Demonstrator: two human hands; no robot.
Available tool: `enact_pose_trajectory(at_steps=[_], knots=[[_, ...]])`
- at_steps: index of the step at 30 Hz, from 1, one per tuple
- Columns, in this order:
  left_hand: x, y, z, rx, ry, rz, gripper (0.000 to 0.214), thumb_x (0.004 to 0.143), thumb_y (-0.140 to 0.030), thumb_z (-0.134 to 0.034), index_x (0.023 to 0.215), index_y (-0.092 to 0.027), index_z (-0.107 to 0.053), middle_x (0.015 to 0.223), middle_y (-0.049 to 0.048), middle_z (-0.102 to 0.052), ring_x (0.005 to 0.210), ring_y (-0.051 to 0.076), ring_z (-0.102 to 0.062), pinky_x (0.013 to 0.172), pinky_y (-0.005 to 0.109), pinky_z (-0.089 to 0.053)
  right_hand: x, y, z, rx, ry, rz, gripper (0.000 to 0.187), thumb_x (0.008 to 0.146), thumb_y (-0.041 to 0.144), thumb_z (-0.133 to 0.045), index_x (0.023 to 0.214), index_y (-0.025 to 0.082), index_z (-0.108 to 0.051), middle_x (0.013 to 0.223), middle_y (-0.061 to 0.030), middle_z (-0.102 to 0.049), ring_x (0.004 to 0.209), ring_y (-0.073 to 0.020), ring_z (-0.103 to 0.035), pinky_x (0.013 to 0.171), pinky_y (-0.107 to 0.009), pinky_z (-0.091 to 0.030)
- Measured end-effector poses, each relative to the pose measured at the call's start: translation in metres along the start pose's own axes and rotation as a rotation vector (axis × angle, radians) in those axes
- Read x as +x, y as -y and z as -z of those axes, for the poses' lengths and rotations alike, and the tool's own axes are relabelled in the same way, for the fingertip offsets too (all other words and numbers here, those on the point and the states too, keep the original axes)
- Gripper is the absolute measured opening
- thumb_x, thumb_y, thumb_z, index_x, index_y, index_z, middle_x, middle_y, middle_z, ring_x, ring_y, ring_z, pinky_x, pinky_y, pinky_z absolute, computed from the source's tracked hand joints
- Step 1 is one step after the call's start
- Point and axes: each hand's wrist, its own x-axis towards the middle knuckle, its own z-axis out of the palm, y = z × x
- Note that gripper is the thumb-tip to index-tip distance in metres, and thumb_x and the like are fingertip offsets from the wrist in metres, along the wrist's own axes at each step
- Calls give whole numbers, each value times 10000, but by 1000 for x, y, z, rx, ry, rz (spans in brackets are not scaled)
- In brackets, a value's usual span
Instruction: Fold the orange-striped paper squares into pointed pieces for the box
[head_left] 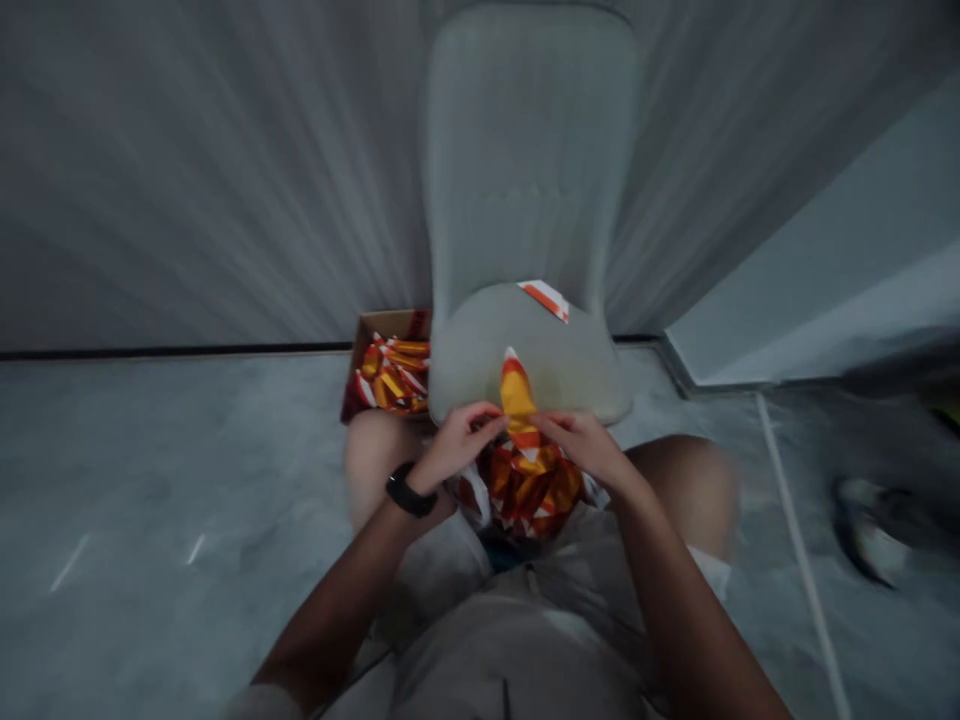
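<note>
My left hand (457,445) and my right hand (581,447) pinch the lower end of a folded orange, yellow and white striped strip (517,395), which stands up between them with a pointed tip. Below the hands, a heap of similar shiny striped pieces (529,490) lies on my lap. A black watch (411,490) sits on my left wrist. A cardboard box (382,325) beside the chair holds more striped pieces (391,377). Another folded piece (545,299) lies on the pale seat of the chair (525,355), out of reach of my fingers.
The pale chair stands directly ahead of my knees, against a grey pleated curtain (210,170). Grey floor (172,470) spreads on both sides. A white strip (799,540) runs along the floor at right, near a shoe (866,530).
</note>
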Motion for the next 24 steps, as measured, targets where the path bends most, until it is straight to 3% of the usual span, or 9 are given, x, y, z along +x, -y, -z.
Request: enact_pose_trajectory(at_steps=[3,7,13,18,24], knots=[[-7,2,8,-10,-34,9,311,928,-463,-589,948,-170,-692,892,53,-706,783,174,-625,678,262,-497,5,3,-2,90,74,-19,377,864,514,-594,897,185,-777,817,-56,-747,709,-193,-657,628,-283,-503],[-2,1,25,66,-36,-13,281,923,-439,-605,938,-174,-697,907,54,-715,807,180,-632,706,267,-496,26,13,-3,13,103,-6,343,843,477,-638,951,191,-793,916,-64,-777,780,-212,-688,701,-302,-527],[24,-7,41,104,47,2,306,939,-429,-574,956,-151,-700,910,47,-712,776,159,-616,673,245,-471,57,15,-5,-34,-25,21,373,849,505,-615,892,173,-780,862,-47,-773,761,-203,-683,716,-294,-518],[36,4,47,42,5,51,334,950,-443,-555,929,-139,-691,889,40,-704,776,149,-604,689,240,-455,73,15,-8,-83,-66,22,393,833,533,-602,882,180,-767,840,-56,-767,758,-216,-682,720,-313,-523],[33,17,78,75,-6,44,323,939,-449,-573,912,-151,-693,857,30,-690,761,146,-590,657,230,-445,95,22,-24,-97,23,7,359,848,506,-592,842,186,-755,800,-49,-753,744,-205,-671,697,-299,-511]])
